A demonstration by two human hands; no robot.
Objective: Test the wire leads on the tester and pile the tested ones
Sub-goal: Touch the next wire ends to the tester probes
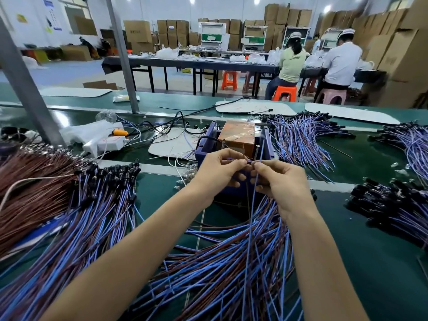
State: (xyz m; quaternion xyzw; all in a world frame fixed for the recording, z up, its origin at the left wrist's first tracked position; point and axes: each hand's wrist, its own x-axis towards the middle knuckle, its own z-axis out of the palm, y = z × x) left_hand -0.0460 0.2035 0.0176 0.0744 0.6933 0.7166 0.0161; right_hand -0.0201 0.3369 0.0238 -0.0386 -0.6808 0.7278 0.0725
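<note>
**No legible writing in view**

Nothing can be read with certainty. The wall posters (52, 16) at the far left carry lines of print, too blurred to make out. A yellow sign (21, 18) beside them is equally unclear. The stacked cardboard cartons (136, 31) bear faint dark markings and small white labels (171, 27), none readable. The white pad (254, 108) on the tabletop shows thin reddish marks, possibly handwriting, but no letter or number can be told.
</note>
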